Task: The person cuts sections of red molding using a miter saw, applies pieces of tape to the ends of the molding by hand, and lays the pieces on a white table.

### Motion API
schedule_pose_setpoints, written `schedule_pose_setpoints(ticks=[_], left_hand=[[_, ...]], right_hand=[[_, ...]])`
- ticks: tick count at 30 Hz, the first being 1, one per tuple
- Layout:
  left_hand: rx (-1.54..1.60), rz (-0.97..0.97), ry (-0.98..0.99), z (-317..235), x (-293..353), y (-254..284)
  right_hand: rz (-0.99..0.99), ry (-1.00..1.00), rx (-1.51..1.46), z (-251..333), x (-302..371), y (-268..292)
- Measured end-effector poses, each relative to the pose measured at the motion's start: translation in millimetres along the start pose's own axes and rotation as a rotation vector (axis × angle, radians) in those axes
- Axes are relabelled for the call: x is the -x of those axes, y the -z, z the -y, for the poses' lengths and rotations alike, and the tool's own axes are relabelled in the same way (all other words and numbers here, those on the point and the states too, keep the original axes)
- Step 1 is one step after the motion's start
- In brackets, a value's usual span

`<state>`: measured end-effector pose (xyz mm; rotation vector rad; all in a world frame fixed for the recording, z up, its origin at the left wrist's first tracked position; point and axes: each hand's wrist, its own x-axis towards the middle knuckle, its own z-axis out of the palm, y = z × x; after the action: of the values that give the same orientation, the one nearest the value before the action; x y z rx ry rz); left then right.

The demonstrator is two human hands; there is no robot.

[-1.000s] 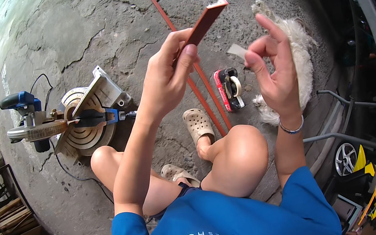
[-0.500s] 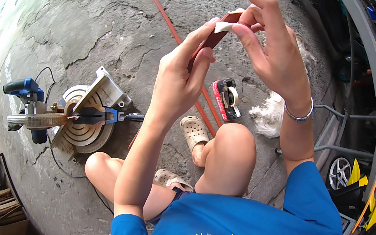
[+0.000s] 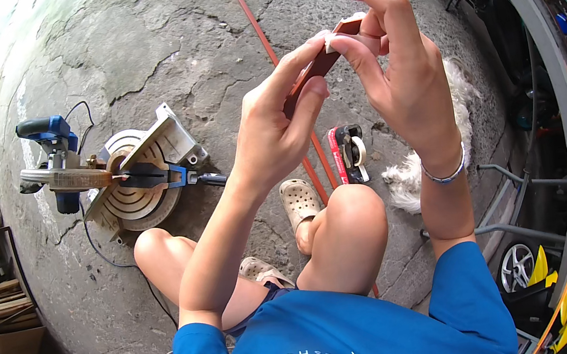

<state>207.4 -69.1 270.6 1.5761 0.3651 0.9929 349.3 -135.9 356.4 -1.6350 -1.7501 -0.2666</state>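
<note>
My left hand (image 3: 269, 125) grips a short, flat reddish-brown piece (image 3: 323, 64) between thumb and fingers, raised above the floor and tilted. At its far end, a small bit of thin white material (image 3: 330, 42) shows by the tip of my right thumb. My right hand (image 3: 404, 80) pinches around that end, with the index finger lifted and bent away from the piece. Whether the white bit is tape or paper I cannot tell. The other right fingertips are partly hidden behind the piece.
A blue-and-grey miter saw (image 3: 134, 172) stands on the cracked concrete to the left. Long reddish bars (image 3: 254, 22) lie beyond my feet. A red-and-black item with a tape roll (image 3: 349, 155) and a white furry animal (image 3: 407, 181) are at right, near a metal frame (image 3: 516, 180).
The white material between my hands shows less than before, now mostly covered by my right thumb. My right hand has shifted slightly left, and the whole view has moved a little.
</note>
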Motion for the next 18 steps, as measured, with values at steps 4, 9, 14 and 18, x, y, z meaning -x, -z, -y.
schedule_pose_setpoints(ticks=[4, 9, 14, 18], left_hand=[[0.042, -0.016, 0.147, -8, -6, 0], [0.073, -0.085, 0.18, 7, -9, -4], [0.169, -0.073, 0.241, 0, -12, -10], [0.142, -0.095, 0.17, 12, -12, -14]], right_hand=[[-0.011, -0.124, 0.088, 0, 2, -2], [-0.125, -0.381, -0.238, -12, 18, -13], [-0.207, -0.508, -0.787, -19, 25, -34], [-0.294, -0.473, -0.731, -14, 25, -40]])
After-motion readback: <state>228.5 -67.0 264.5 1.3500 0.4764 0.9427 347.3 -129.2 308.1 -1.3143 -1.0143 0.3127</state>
